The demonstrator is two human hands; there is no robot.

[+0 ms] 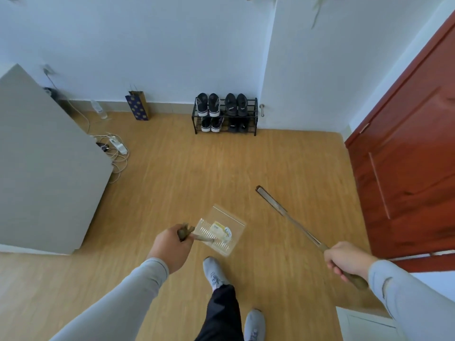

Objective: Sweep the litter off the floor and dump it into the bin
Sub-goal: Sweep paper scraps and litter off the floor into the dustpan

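Observation:
My left hand [170, 246] grips the brownish handle of a clear plastic dustpan [220, 230], held a little above the wooden floor in front of my feet. Inside the pan lies litter [221, 231]: a yellow-and-white wrapper and a round white piece. My right hand [346, 260] grips the handle of a long broom [290, 219]. Its thin shaft slants up-left, and the narrow head [264, 193] is seen edge-on near the floor, right of the dustpan. No bin is in view.
A grey cabinet [44, 168] stands at the left with a power strip and tangled cables [115, 148] beside it. A black shoe rack [225, 114], a blue gift bag [138, 105] and a bottle [99, 109] line the far wall. A red-brown door [408, 156] stands at the right.

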